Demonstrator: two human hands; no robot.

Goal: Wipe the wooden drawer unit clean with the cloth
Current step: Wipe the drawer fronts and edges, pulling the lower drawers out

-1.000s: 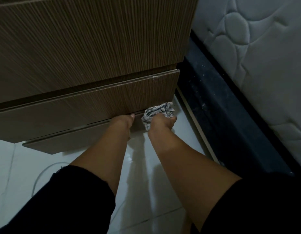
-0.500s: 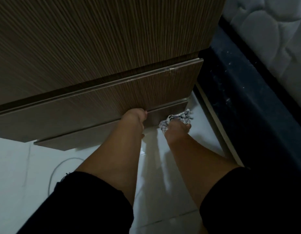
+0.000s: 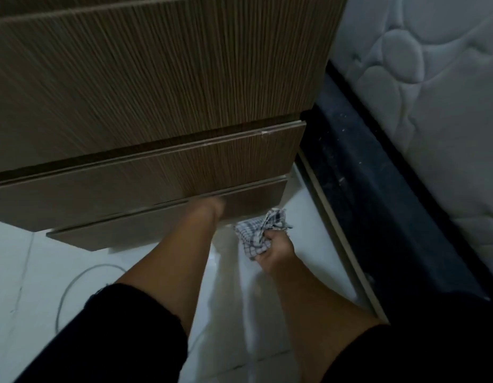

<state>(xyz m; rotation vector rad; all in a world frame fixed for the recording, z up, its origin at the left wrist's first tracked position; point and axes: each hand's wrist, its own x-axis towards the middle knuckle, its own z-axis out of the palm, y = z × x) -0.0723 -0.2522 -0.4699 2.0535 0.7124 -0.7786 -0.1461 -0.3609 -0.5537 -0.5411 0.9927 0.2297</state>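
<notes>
My left hand [image 3: 209, 207] reaches forward on a straight arm to the lowest front panel of the brown striped-grain wooden drawer unit [image 3: 157, 87], blurred, so I cannot tell how its fingers lie or whether it grips the edge. My right hand [image 3: 275, 248] hangs lower, just off the panel's right end, fingers curled tight round the bunched white-and-dark checked cloth [image 3: 257, 230], which spills out ahead of the knuckles above the pale tiled floor [image 3: 24, 266]. I can read no writing or label anywhere.
</notes>
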